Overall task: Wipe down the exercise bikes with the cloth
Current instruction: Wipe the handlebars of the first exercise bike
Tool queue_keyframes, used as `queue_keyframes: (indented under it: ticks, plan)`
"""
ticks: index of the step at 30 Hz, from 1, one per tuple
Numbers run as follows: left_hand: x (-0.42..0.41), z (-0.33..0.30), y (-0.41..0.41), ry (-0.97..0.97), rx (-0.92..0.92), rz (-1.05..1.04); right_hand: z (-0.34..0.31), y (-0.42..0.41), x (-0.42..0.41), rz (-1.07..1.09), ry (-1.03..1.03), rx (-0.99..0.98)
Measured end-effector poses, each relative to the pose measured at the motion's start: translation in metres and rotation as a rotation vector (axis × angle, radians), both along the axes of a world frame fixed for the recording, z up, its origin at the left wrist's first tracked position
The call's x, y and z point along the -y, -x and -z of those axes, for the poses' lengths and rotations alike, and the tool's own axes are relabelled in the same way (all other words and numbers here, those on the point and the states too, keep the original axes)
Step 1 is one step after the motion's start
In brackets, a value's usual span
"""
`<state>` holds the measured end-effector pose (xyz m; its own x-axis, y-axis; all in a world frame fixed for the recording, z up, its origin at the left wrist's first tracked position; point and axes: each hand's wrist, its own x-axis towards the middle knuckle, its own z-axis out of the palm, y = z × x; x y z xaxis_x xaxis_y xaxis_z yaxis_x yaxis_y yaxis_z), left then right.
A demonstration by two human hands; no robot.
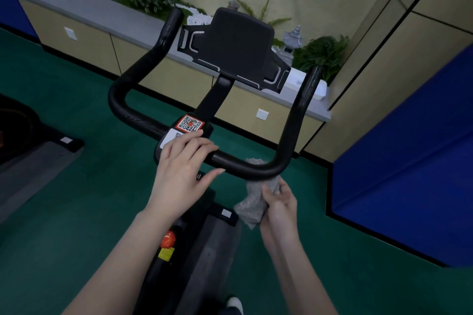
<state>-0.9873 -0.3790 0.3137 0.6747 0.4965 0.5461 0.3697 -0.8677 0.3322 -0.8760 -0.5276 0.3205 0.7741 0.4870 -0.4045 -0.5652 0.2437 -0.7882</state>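
A black exercise bike stands in front of me, its U-shaped handlebar [133, 115] reaching left and right of a dark tablet holder [238, 43]. My left hand [183, 169] rests flat on the middle of the bar, fingers spread over a white label beside a red QR sticker [190, 123]. My right hand [279, 203] grips a grey textured cloth [252, 203] just under the bar's right bend, and the cloth's top edge touches the bar. A red knob [167, 239] shows on the frame below.
A second bike's base [38, 135] lies at the left on a grey mat. Behind the bike runs a low beige cabinet with a grey ledge [107, 15] holding plants and stone ornaments. Blue padded panels [409, 161] stand at the right. The floor is green.
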Motion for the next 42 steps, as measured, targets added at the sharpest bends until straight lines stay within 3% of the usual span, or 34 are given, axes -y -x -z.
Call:
queue_keyframes:
  ticks: [3, 9, 18, 24, 28, 34, 42]
  plan:
    - [0.001, -0.001, 0.001, 0.02, -0.003, 0.005, -0.002, -0.012, 0.0, 0.044, -0.009, -0.005]
    - [0.009, -0.007, -0.003, 0.069, -0.02, -0.022, 0.002, -0.001, -0.002, -0.096, 0.039, 0.005]
    - [0.055, -0.007, -0.054, 0.119, -0.094, 0.051, -0.007, -0.027, 0.006, 0.212, 0.003, 0.016]
    - [0.058, 0.0, -0.06, 0.119, -0.016, 0.028, -0.001, -0.017, 0.003, 0.174, -0.138, -0.082]
    - [0.06, 0.0, -0.061, 0.136, 0.024, 0.014, 0.001, -0.023, 0.008, 0.193, -0.086, -0.031]
    - [0.064, -0.002, -0.063, 0.18, 0.044, 0.0, -0.008, -0.038, 0.004, 0.32, 0.094, 0.317]
    - [0.068, -0.005, -0.065, 0.229, 0.071, -0.037, -0.003, -0.056, 0.004, 0.218, 0.329, 1.107]
